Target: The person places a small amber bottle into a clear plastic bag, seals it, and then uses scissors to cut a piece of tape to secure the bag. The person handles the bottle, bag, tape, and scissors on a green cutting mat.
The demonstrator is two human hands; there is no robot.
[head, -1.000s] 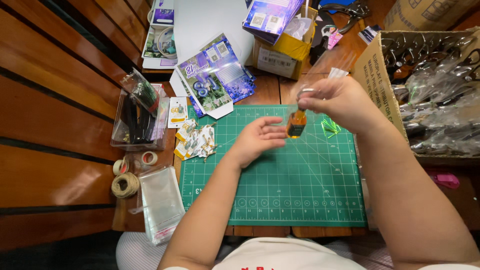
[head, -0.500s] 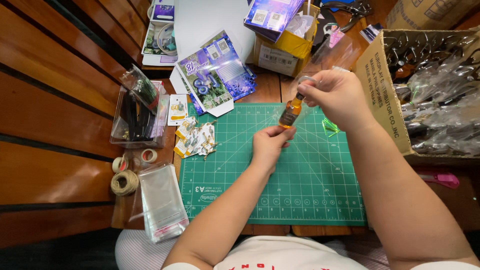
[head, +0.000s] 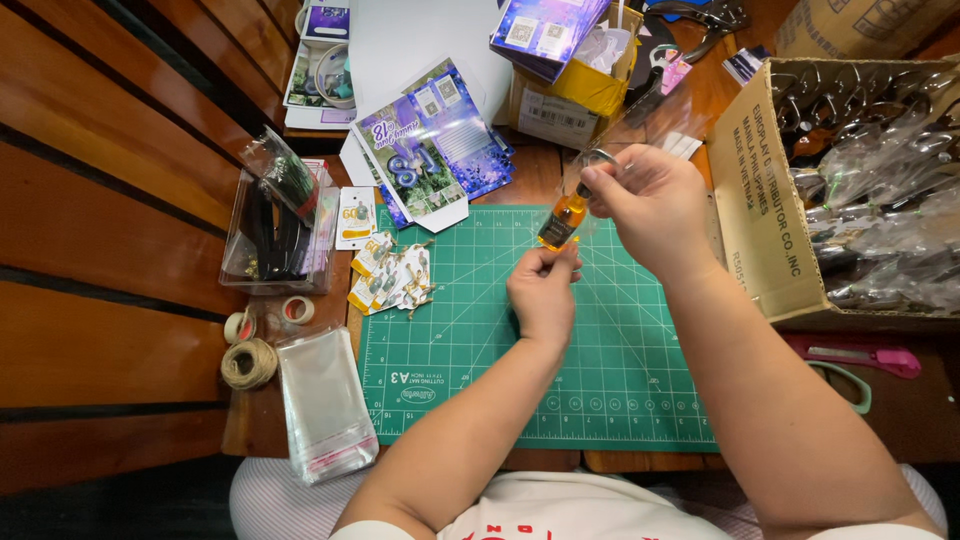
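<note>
A tiny amber bottle charm with a metal ring at its top hangs above the green cutting mat. My left hand pinches the bottle's lower end from below. My right hand grips the metal ring end from the upper right, with a clear plastic sleeve around the piece. Both hands are over the mat's far half.
A pile of small carded charms lies at the mat's left edge. A clear box, tape rolls, a twine spool and clear bags sit left. A cardboard box of bagged key rings stands right; a pink cutter lies below it.
Both hands have lifted the bottle charm slightly toward the mat's far edge and tilted it. The left hand moved from beside it to pinching its lower end.
</note>
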